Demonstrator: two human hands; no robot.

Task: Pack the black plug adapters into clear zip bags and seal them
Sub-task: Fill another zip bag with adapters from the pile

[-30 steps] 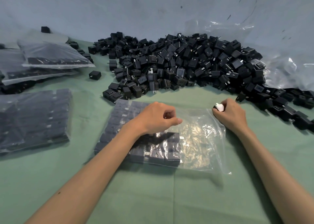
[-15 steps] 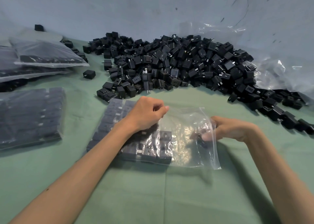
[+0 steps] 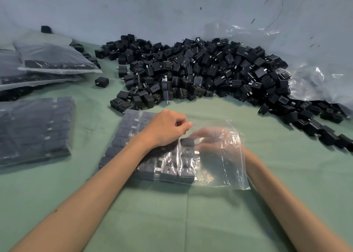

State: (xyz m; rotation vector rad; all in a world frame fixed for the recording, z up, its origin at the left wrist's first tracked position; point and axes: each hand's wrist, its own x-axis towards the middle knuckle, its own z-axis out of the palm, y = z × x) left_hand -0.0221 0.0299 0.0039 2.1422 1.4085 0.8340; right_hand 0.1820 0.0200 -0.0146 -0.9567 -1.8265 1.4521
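A clear zip bag [image 3: 225,171] lies on the green cloth in front of me, its left part filled with rows of black plug adapters [image 3: 164,169]. My left hand [image 3: 166,129] pinches the bag's upper film and holds the mouth up. My right hand [image 3: 212,139] is inside the bag, blurred behind the plastic. Its fingers and thumb sit either side of one black adapter [image 3: 188,142] at the end of the packed rows. A big heap of loose adapters [image 3: 200,70] lies just beyond the bag.
Filled bags lie at the left [image 3: 34,129] and are stacked at the far left [image 3: 55,58]. One stray adapter [image 3: 102,82] sits between them and the heap. Crumpled clear plastic [image 3: 317,81] rests against the wall at the right. Adapters trail along the right side [image 3: 324,131].
My right hand has moved from the heap's edge, leftward into the bag's mouth and up to the packed rows. My left hand kept its pinch on the bag's film.
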